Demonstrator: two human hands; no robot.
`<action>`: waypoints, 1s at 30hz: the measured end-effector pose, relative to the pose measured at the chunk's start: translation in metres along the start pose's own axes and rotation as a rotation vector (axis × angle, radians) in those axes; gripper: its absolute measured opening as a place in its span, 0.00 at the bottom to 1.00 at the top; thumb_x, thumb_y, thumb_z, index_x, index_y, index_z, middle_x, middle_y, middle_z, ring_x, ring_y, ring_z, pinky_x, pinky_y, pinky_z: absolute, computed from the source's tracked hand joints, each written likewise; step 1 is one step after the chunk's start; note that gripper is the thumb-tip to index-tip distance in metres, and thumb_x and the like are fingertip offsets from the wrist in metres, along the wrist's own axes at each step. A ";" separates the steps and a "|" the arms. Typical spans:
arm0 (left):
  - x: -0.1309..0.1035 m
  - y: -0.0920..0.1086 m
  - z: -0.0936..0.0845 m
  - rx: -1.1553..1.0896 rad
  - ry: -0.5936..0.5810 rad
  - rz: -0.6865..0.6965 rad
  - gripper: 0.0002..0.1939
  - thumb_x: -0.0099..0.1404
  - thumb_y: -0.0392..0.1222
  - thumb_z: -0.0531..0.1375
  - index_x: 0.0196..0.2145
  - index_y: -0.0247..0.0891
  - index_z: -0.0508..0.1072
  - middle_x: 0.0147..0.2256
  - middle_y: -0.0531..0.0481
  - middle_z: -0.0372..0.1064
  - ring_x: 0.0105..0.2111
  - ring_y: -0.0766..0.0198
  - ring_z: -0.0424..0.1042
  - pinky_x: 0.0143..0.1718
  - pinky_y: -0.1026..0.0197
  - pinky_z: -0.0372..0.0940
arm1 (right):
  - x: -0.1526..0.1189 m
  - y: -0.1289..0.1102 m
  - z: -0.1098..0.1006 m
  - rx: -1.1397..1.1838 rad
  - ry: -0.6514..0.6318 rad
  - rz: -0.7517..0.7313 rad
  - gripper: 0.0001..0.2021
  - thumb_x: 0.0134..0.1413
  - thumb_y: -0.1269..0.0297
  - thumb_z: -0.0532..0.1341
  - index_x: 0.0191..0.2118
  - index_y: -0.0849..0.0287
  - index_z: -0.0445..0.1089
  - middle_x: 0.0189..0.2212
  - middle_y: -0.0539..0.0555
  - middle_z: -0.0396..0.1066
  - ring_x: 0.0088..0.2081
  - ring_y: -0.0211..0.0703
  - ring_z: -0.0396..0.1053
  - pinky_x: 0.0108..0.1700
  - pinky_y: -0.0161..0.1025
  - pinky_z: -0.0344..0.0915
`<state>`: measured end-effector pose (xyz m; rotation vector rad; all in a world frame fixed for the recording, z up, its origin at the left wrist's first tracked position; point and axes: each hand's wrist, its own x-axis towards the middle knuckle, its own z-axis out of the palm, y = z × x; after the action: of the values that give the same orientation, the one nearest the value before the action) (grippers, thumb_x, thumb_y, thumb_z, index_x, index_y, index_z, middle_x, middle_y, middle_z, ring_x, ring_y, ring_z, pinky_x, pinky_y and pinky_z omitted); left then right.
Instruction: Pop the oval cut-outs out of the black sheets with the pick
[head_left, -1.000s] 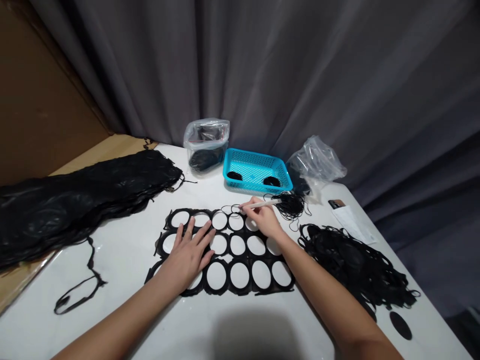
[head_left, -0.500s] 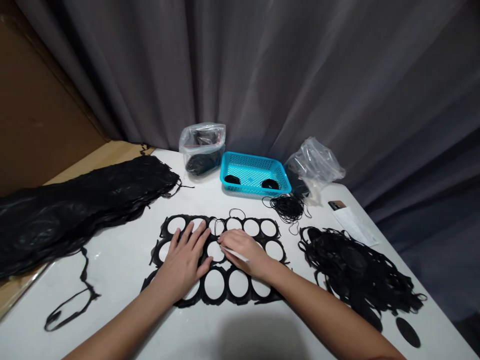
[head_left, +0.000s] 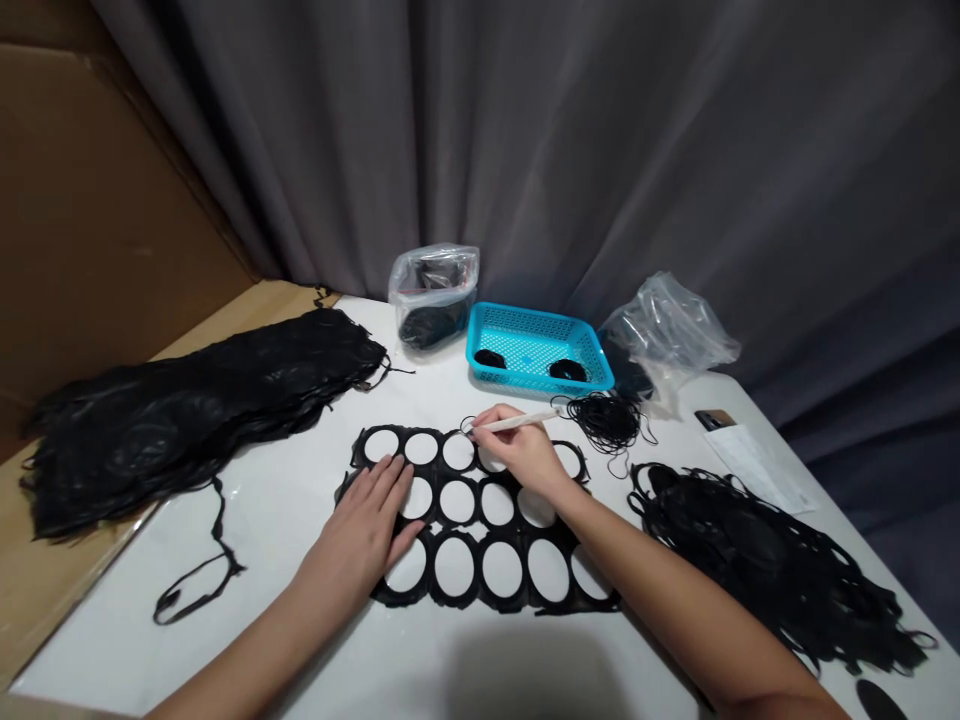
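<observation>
A black sheet [head_left: 487, 530] with rows of round holes lies flat on the white table. My left hand [head_left: 367, 525] rests on its left part, fingers spread and nothing held. My right hand [head_left: 517, 450] pinches a slim white pen-like tool [head_left: 525, 419] over the sheet's top row. The tool's tip is by a thin black ring near the upper edge, and its back end points right. My right hand and forearm hide some of the holes.
A blue basket [head_left: 540, 384] with black bundles stands behind the sheet, between two plastic bags [head_left: 433, 295] [head_left: 667, 330]. Black sheets [head_left: 195, 410] are stacked at left. Black cords [head_left: 604, 422], a phone [head_left: 714, 419], white paper [head_left: 757, 468] and tangled black scraps [head_left: 765, 560] lie at right.
My right hand has moved up to the sheet's upper edge, and the tool has swung to point its back end up and right. The whole view has shifted, so the objects appear further right.
</observation>
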<state>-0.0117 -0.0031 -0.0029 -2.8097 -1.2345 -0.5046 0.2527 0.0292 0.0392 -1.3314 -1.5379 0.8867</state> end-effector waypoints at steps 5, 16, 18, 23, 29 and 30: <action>-0.005 0.001 0.010 -0.001 0.010 -0.032 0.29 0.75 0.54 0.50 0.64 0.32 0.63 0.64 0.37 0.62 0.64 0.45 0.61 0.62 0.40 0.59 | 0.012 -0.005 0.040 -0.002 -0.194 -0.068 0.06 0.57 0.65 0.62 0.29 0.56 0.71 0.38 0.52 0.76 0.40 0.43 0.73 0.45 0.39 0.68; -0.007 0.005 0.016 -0.014 0.019 -0.057 0.28 0.75 0.53 0.50 0.63 0.32 0.65 0.64 0.37 0.62 0.65 0.46 0.59 0.64 0.42 0.55 | 0.013 0.009 0.059 -0.072 -0.269 -0.038 0.04 0.56 0.68 0.63 0.30 0.57 0.71 0.39 0.53 0.76 0.42 0.44 0.73 0.48 0.41 0.66; -0.007 0.005 0.017 -0.017 0.021 -0.056 0.28 0.75 0.54 0.49 0.63 0.32 0.65 0.64 0.37 0.62 0.65 0.45 0.60 0.64 0.42 0.55 | 0.015 0.008 0.059 -0.075 -0.272 -0.039 0.04 0.55 0.68 0.63 0.30 0.57 0.71 0.39 0.53 0.76 0.42 0.44 0.73 0.49 0.41 0.66; -0.007 0.005 0.017 -0.030 0.024 -0.067 0.28 0.75 0.54 0.49 0.64 0.33 0.65 0.64 0.38 0.61 0.65 0.46 0.59 0.64 0.42 0.54 | 0.010 0.005 0.061 -0.184 -0.289 -0.122 0.06 0.58 0.68 0.62 0.29 0.56 0.68 0.39 0.53 0.75 0.40 0.43 0.72 0.49 0.41 0.66; -0.007 0.008 0.017 0.025 0.017 -0.079 0.25 0.75 0.49 0.49 0.62 0.34 0.67 0.63 0.37 0.64 0.64 0.43 0.61 0.65 0.35 0.46 | 0.010 0.008 0.058 -0.651 -0.311 -0.471 0.05 0.61 0.71 0.58 0.34 0.53 0.67 0.35 0.54 0.74 0.40 0.49 0.69 0.46 0.44 0.64; -0.007 0.009 0.017 0.030 0.018 -0.087 0.25 0.75 0.48 0.49 0.62 0.34 0.67 0.63 0.37 0.63 0.64 0.43 0.61 0.65 0.35 0.46 | 0.016 0.010 0.051 -0.685 -0.257 -0.447 0.06 0.61 0.72 0.57 0.34 0.54 0.66 0.33 0.55 0.73 0.39 0.50 0.68 0.45 0.44 0.63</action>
<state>-0.0048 -0.0117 -0.0207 -2.7306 -1.3542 -0.5098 0.2076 0.0485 0.0148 -1.2611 -2.3574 0.2478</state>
